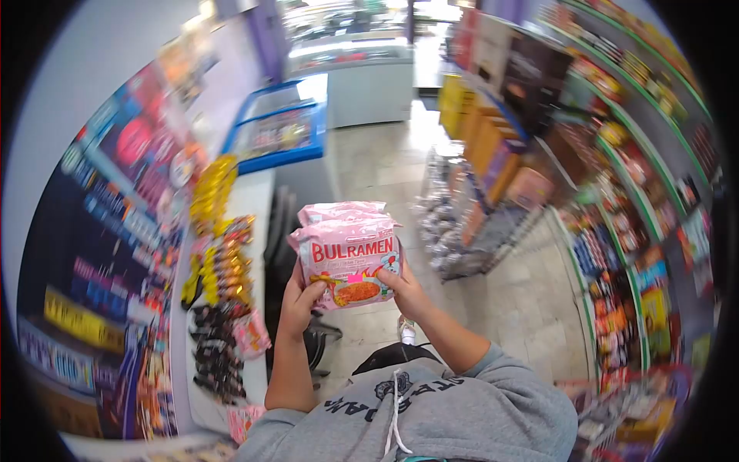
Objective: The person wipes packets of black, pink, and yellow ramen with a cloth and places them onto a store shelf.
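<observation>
Between my two hands, in front of my chest, is a small stack of pink ramen packs (350, 262). The front one reads "BULRAMEN" and shows a bowl of noodles; at least one more pack sits behind it. My left hand (302, 296) grips the lower left side, its thumb lying on the front. My right hand (400, 286) grips the lower right side, thumb also on the front. The other fingers of both hands are hidden behind the packs.
On my left, a white counter (258, 200) carries yellow packs (212, 192), dark packs (215, 354) and a pink pack (251, 334). Ahead stands a blue-rimmed freezer (317, 138). To my right are a display rack (462, 223) and stocked shelves (616, 146). Tiled floor (369, 158) runs between.
</observation>
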The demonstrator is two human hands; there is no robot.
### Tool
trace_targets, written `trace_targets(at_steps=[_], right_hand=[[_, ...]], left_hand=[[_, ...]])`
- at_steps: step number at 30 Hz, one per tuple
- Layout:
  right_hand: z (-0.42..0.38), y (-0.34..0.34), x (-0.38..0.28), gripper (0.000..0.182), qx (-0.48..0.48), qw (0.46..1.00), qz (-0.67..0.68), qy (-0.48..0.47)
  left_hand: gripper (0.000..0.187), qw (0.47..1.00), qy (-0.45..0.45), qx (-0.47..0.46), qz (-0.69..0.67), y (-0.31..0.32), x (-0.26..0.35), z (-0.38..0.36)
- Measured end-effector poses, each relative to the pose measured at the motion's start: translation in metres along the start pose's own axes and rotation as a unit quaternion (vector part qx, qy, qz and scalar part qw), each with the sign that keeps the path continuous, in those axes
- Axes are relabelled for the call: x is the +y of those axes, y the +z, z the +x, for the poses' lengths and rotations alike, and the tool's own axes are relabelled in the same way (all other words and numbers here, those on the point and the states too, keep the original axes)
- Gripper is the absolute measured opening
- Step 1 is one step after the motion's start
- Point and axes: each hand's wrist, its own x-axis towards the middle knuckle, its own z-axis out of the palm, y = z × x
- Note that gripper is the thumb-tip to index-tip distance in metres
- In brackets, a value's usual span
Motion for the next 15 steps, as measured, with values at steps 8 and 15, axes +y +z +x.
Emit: trace_targets(at_steps=[8,15], right_hand=[[-0.147,-0.106,-0.101,0.087,0.214,0.953,-0.060,-0.205],[-0.301,-0.203,-0.181,0.086,0.381,0.883,-0.076,-0.264]], left_hand=[[0.063,0.956,-0.085,-0.279,-0.044,0.182,-0.035,0.022],[0.065,0.862,-0.080,-0.501,0.005,0.390,-0.087,0.011]])
